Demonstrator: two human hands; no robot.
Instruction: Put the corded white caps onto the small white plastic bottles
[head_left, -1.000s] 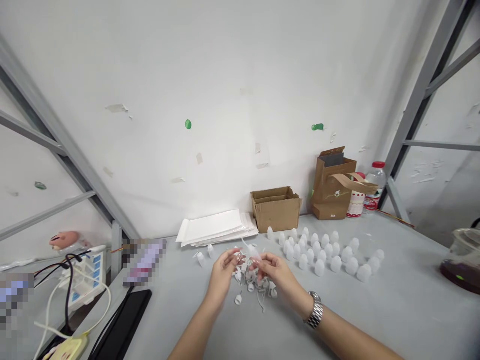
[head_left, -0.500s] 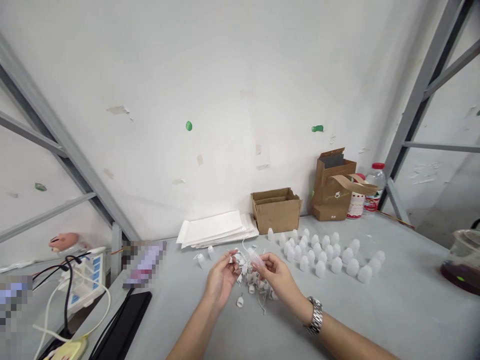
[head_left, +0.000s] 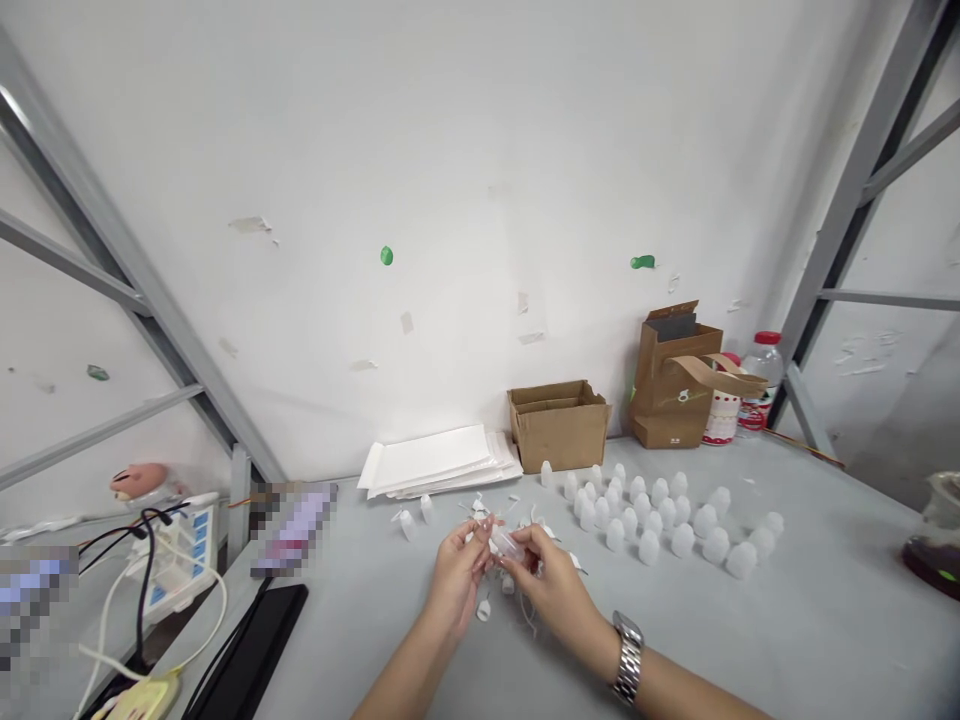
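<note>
Just above the grey surface [head_left: 750, 640], a small translucent vial [head_left: 504, 543] is pinched between both hands: the left hand [head_left: 459, 572] is closed on one end, the right hand [head_left: 551, 580] on the other, so it is steadied from both sides. Directly beneath lies a heap of white caps [head_left: 517, 560], kept within easy reach. Capped vials [head_left: 667, 520] are stood upright in rows to the right, well apart from the loose heap.

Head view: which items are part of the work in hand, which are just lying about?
In hand: small clear bottle between left hand and right hand; loose white caps; standing bottles.
Lying about: cardboard box, paper bag, white envelopes, power strip.
</note>
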